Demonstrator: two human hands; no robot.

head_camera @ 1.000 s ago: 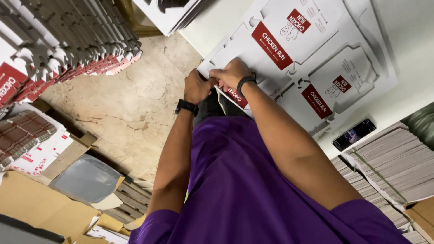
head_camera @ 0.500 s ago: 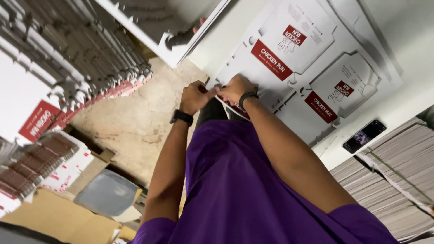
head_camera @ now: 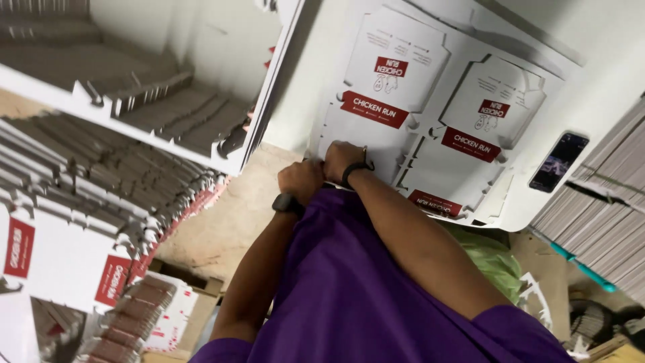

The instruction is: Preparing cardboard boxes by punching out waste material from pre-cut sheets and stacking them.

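Where the white die-cut cardboard sheet meets the body, both hands grip its near left edge: right hand closed on the sheet, left hand fisted just beside it, touching. Sheet runs away up-right from the hands, toward the phone.

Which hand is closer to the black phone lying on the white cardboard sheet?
Right. The right hand is nearer the phone, far off to its right; the left hand sits further away.
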